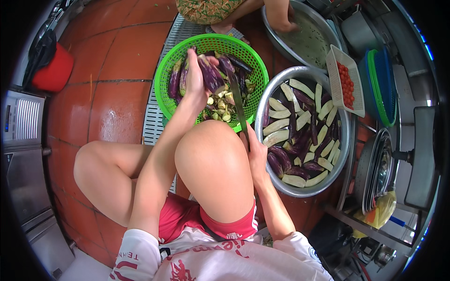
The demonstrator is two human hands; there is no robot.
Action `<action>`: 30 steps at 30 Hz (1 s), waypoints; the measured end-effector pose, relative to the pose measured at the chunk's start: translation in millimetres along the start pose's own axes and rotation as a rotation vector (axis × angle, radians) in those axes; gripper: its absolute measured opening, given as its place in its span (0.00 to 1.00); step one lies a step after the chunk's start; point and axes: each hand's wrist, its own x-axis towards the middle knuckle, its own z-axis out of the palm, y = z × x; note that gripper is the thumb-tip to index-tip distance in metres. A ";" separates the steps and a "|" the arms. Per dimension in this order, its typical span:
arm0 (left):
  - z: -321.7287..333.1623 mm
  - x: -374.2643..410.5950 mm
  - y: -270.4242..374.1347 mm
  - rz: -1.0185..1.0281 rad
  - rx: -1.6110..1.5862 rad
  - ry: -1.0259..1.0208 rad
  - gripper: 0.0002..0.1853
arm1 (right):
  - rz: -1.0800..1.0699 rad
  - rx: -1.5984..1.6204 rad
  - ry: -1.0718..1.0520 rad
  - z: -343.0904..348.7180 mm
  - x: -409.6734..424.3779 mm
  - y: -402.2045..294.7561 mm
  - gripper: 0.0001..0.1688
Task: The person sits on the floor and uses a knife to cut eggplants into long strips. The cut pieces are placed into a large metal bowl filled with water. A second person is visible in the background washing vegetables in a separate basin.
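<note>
My left hand (197,75) grips a purple eggplant (211,74) above a green plastic basket (162,102). In my right hand (256,151) is a long-bladed knife (236,96), its blade pointing up and away over the basket's right side, close by the eggplant. Whole eggplants (174,79) lie in the basket, along with a heap of cut-off eggplant tops (222,105). To the right, a round metal basin (346,154) holds many cut eggplant pieces (311,131), some with pale flesh up, others skin up.
Another person's hand (286,26) reaches into a large metal basin (270,38) of murky water. A white basket (334,75) of small red tomatoes (346,86) sits against the eggplant basin. A red bucket (54,72) stands left on the tiled floor (119,109); a slotted drain grate (152,116) runs under the green basket.
</note>
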 end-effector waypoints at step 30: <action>23.1 22.8 -3.6 0.008 0.234 -0.113 0.33 | 0.062 -0.194 -0.050 25.5 58.2 -9.9 0.26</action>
